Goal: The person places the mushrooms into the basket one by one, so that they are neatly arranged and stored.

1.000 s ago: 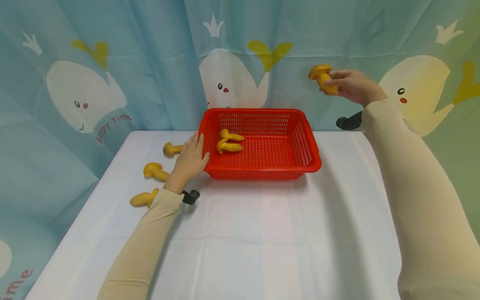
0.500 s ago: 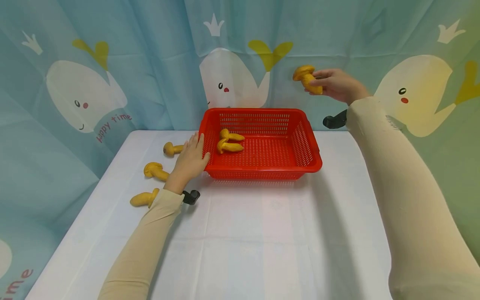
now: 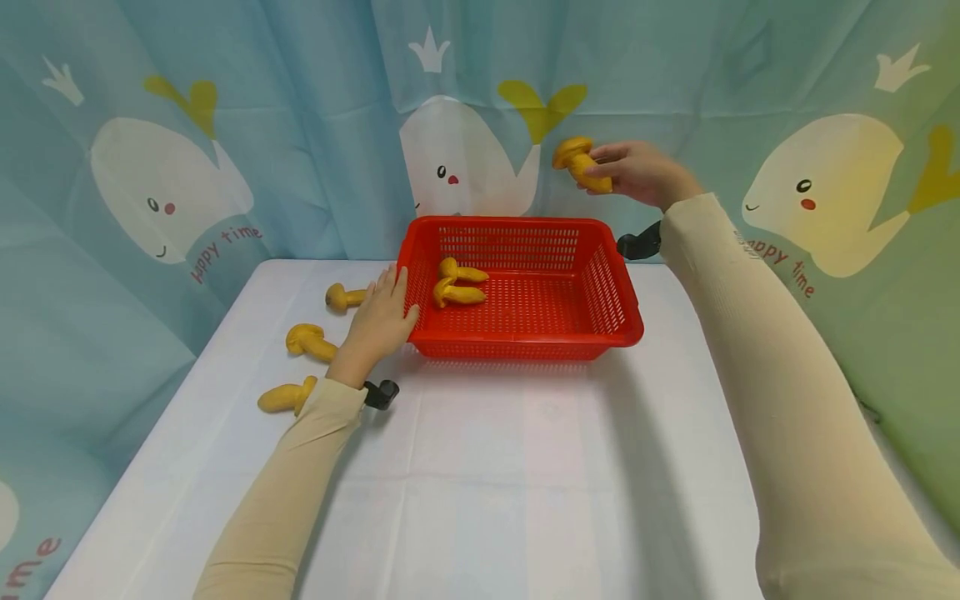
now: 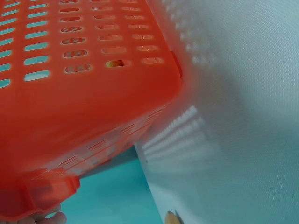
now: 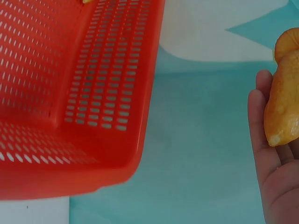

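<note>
In the head view my right hand (image 3: 639, 171) holds a yellow-orange mushroom (image 3: 583, 165) by its stem, cap to the upper left, above the back right of a red plastic basket (image 3: 525, 337). The right wrist view shows the held mushroom (image 5: 285, 93) lying against the fingers, cut off by the frame edge. My left hand (image 3: 381, 321) rests on the basket's left rim with straight fingers. Inside the basket, at its left, lie two mushrooms (image 3: 461, 294). From the left wrist, the basket's slotted wall (image 4: 93, 93) fills the view, with a few fingertips (image 4: 58, 218) under its rim.
Three more mushrooms lie left of the basket on the white-covered table (image 3: 480, 500): one behind the left hand (image 3: 341, 298), another mushroom (image 3: 307, 340) beside the wrist, a third mushroom (image 3: 281, 398) partly behind the sleeve. A blue whale-print curtain (image 3: 315, 125) hangs close behind.
My right hand has moved left with the mushroom, from right of the basket to over its back right part. The left hand and the basket have stayed put.
</note>
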`<state>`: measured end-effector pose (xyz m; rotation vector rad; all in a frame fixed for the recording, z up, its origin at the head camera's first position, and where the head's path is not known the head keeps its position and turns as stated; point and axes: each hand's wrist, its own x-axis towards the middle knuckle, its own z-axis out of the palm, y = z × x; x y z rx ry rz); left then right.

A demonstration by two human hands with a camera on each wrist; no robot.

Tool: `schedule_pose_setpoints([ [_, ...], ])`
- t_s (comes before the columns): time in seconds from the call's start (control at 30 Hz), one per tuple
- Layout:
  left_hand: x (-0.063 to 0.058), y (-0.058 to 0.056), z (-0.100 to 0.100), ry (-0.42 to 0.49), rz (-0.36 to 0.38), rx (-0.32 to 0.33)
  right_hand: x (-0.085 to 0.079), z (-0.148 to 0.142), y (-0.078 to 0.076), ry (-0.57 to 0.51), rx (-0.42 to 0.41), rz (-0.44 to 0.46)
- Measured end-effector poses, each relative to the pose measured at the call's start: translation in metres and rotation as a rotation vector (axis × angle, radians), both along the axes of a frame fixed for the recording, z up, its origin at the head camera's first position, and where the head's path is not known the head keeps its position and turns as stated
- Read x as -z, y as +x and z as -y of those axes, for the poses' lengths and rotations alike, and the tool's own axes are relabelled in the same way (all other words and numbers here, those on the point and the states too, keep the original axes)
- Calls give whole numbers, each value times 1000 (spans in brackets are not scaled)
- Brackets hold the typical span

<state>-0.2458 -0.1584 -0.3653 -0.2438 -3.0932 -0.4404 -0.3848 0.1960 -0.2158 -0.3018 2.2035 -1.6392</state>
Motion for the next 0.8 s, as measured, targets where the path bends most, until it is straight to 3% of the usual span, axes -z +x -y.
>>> schedule_pose_setpoints([
  [0.5,1,0,-1,6,7,-11,8,30,-1,84,-85,-25],
  [0.8,2,-1,0,6,-4,-5,22,49,-7,112,-135,-4],
])
